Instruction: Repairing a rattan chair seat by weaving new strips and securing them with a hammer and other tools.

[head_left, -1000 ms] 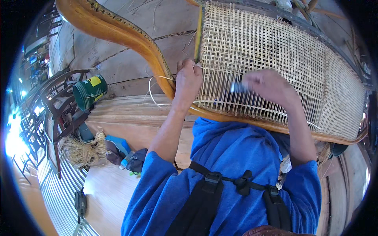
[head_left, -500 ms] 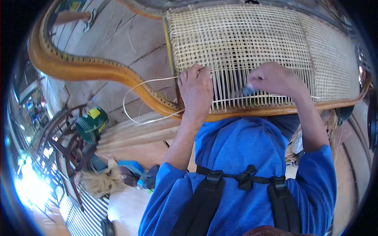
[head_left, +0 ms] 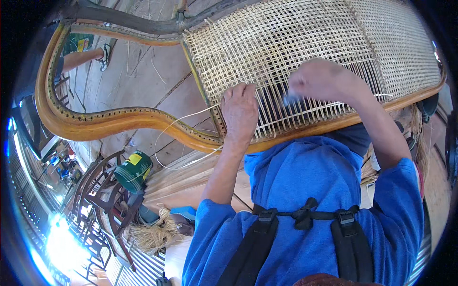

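On the woven cane panel (head_left: 305, 57) in its curved wooden frame (head_left: 119, 121), your left hand (head_left: 240, 112) lies flat, fingers apart; your right hand (head_left: 324, 80) is clamped on a small bluish tool (head_left: 291, 99). Loose cane strand (head_left: 176, 128) trails left.

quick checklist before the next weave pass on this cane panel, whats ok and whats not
1. Left hand flat on the cane panel, steadying it: ok.
2. Right hand closed over the unwoven strip: ok; what it holds: cannot tell, blurred.
3. Loose strand trails off the frame without visible tangles: ok.
4. Lower rows woven through: not ok, only upright strands there.
5. Frame resting steady on the lap: cannot tell.
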A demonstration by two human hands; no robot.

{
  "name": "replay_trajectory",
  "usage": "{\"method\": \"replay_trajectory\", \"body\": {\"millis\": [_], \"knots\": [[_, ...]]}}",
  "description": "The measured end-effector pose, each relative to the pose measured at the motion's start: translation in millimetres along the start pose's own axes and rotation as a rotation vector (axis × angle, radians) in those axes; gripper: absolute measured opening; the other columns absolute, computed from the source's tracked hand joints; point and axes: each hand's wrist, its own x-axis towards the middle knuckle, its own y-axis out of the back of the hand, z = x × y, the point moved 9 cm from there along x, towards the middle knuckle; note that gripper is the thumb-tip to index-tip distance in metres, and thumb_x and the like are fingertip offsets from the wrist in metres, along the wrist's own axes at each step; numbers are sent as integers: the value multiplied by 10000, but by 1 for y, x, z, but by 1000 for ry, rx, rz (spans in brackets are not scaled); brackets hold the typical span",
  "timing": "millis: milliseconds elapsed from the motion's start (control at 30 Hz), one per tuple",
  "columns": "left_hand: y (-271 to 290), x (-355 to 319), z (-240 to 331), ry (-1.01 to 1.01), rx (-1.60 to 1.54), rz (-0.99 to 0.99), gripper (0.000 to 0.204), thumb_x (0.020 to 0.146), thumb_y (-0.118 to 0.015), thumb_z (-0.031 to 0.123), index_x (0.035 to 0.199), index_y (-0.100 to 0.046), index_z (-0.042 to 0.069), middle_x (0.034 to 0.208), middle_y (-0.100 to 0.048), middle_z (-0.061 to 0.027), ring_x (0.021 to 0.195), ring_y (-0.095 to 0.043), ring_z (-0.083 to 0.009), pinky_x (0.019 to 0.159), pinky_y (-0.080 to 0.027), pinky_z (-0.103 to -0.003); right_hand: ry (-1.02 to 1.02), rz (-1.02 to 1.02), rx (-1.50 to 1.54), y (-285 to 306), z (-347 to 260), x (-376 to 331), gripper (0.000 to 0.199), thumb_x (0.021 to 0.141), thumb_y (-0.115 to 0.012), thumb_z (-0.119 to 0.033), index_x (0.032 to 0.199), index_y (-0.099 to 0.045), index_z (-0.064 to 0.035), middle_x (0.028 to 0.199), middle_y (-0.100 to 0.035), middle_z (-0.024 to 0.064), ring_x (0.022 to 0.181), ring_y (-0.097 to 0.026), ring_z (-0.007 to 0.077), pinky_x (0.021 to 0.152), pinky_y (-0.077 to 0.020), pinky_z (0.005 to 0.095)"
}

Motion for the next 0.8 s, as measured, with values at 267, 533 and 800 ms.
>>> {"method": "replay_trajectory", "body": {"millis": [267,533,800], "knots": [[-7,-1,-1,-35,38,5,192,743,-559,90,927,-612,106,922,-572,-36,886,-521,-244,766,-434,-391,14,280,108,-3,21,-9,217,844,-568,-229,939,-637,-47,746,-622,131,663,-603,292,625,-476,377],[-17,10,-14,60,29,-97,169,743,-536,47,872,-605,132,840,-568,-36,862,-522,-261,760,-415,-402,-22,202,55,-9,12,-7,212,817,-603,-230,928,-614,-50,722,-599,143,651,-598,294,600,-457,377],[31,-81,-2,123,-175,-18,188,717,-565,17,887,-587,96,963,-566,-71,887,-531,-280,788,-421,-422,51,-22,120,-16,-14,18,199,848,-550,-232,877,-654,-64,724,-618,123,665,-608,277,633,-466,381]]}}
